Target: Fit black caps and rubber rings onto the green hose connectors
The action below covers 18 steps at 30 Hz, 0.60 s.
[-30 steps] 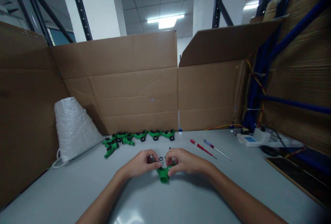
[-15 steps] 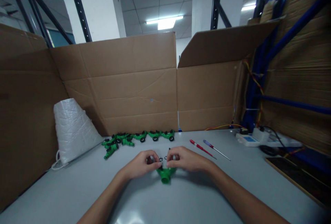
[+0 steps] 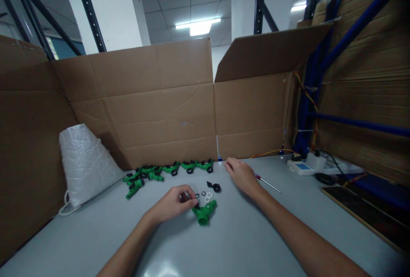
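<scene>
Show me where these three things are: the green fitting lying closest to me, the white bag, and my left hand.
green fitting (image 3: 204, 213): head view, on its green body.
white bag (image 3: 85, 164): head view, middle of its side.
left hand (image 3: 174, 202): head view, back of the hand.

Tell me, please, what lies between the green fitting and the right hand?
Small black and white rings lie there on the table, as the head view shows.

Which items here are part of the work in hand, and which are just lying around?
In hand: left hand, green fitting, small rings, right hand, screwdriver.
Lying about: row of green fittings, white bag, power strip.
</scene>
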{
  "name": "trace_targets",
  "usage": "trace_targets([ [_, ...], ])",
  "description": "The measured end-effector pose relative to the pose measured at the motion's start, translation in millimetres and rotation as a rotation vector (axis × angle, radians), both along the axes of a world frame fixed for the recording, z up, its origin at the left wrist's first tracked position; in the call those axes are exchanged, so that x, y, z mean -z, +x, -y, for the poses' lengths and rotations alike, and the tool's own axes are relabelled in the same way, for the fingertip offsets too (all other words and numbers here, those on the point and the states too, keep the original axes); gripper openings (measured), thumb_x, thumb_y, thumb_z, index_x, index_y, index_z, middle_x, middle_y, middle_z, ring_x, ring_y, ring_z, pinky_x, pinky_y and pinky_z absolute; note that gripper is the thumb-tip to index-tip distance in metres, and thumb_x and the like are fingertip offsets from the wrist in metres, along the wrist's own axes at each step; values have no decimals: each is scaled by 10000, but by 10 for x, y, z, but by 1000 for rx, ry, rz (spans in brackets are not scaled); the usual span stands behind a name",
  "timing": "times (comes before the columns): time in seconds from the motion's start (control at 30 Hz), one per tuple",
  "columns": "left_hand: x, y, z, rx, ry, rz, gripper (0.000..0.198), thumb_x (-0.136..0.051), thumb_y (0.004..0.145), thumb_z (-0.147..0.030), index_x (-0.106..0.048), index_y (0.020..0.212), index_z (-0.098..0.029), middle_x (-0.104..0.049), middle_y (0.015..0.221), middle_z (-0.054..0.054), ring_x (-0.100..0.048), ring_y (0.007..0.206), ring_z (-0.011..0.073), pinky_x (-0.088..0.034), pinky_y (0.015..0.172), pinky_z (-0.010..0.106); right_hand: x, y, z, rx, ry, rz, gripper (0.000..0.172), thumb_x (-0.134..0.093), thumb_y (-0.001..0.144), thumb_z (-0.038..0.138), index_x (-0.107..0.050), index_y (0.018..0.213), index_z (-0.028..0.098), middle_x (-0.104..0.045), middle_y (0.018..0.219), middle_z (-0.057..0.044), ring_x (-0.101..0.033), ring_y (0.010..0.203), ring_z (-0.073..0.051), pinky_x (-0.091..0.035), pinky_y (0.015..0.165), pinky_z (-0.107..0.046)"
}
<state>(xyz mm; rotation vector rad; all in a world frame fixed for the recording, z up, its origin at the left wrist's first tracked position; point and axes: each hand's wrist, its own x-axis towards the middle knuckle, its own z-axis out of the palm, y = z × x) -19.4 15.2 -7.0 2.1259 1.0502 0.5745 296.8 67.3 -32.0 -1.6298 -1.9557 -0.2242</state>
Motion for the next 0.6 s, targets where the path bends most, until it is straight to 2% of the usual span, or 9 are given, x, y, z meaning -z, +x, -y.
trace_targets([
  [0.1, 28, -12, -18, 2, -16, 24, 400, -703, 921, -532, -729, 990, -139, -646, 784, 20, -520, 703, 140, -413, 652, 240, 67, 54, -50, 147, -31, 85, 224, -466, 1085, 265, -664, 1011, 193, -735, 1061, -99, -630, 1031, -247, -377, 874, -310],
  [0.27, 51, -14, -29, 11, -40, 36, 409, -702, 927, -536, -720, 982, -131, -618, 755, 11, -503, 688, 134, -391, 630, 239, 158, 123, -63, 256, -61, 123, 158, -508, 1048, 180, -657, 1100, 177, -702, 1149, -146, -581, 1113, -293, -386, 868, -353],
  [0.6, 19, 34, -1, 22, -71, 59, 386, -719, 916, -511, -711, 970, -130, -626, 766, 11, -513, 693, 134, -397, 654, 251, 167, 307, -79, 447, -83, 166, 234, -530, 1000, 77, -624, 1198, 158, -665, 1200, -183, -589, 1132, -301, -424, 874, -364],
])
